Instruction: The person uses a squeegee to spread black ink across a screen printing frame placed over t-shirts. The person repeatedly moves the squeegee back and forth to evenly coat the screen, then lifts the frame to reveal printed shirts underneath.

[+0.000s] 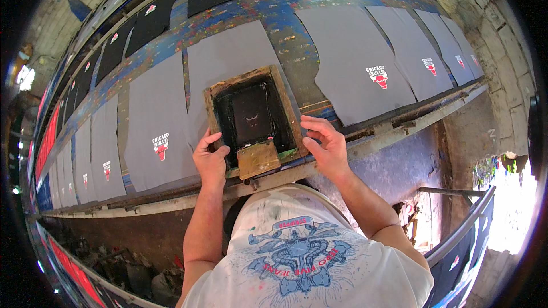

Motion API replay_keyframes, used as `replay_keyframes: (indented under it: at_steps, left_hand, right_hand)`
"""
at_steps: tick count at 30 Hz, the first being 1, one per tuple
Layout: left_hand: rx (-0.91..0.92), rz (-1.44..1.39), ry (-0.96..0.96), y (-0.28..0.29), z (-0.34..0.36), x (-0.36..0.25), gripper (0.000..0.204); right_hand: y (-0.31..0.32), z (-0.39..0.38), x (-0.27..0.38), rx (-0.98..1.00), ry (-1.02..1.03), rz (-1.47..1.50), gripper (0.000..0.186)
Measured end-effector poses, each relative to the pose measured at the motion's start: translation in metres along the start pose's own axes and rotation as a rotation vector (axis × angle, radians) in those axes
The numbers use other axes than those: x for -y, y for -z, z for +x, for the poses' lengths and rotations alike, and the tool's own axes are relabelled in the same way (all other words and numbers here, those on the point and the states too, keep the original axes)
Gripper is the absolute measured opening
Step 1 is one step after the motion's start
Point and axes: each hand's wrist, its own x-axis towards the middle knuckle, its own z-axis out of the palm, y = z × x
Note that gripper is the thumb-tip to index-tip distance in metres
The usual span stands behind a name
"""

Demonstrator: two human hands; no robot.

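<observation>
Hands [210,161] flank a stained, rectangular wooden frame [240,81].

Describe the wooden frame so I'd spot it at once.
On the long, speckled table, find the near row of grey cloths. On one, between the person's left hand and right hand, sits a dark-centred wooden frame; unlike the flat cloths, its sides stand up.

Through the left head camera, I am looking steeply downward from near: left hand [210,158] and right hand [329,149] are showing centrally, the white shirt [311,256] is filling six o'clock, the long table [293,60] is curving across twelve.
</observation>
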Motion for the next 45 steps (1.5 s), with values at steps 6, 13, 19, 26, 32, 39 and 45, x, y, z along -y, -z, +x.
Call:
replay_keyframes:
  at_steps: [6, 13, 19, 26, 32, 39, 45]
  left_hand:
    - [-0.005, 0.060, -0.025, -0.002, 0.004, 0.002, 0.045]
    - [-0.011, 0.193, -0.074, -0.003, 0.003, 0.002, 0.038]
    - [0.009, 0.165, -0.099, -0.004, 0.005, 0.009, 0.036]
    - [0.023, 0.167, -0.083, -0.004, 0.004, 0.004, 0.037]
    - [0.024, 0.130, -0.031, -0.005, 0.006, 0.004, 0.042]
    - [0.014, 0.055, 0.018, -0.004, 0.002, -0.001, 0.053]
    - [-0.035, 0.060, 0.056, -0.004, 0.001, -0.004, 0.057]
  right_hand:
    - [-0.008, -0.011, 0.028, 0.117, 0.300, -0.302, 0.040]
    - [-0.053, -0.016, 0.055, 0.510, 0.493, -0.866, 0.046]
    - [-0.065, -0.005, 0.062, 0.506, 0.516, -0.957, 0.046]
    - [-0.074, 0.001, 0.074, 0.457, 0.541, -0.893, 0.049]
    - [-0.063, 0.006, 0.064, 0.491, 0.549, -0.787, 0.049]
    - [-0.053, 0.011, 0.041, 0.516, 0.623, -0.649, 0.051]
    - [-0.047, 0.025, 0.031, 0.569, 0.716, -0.556, 0.050]
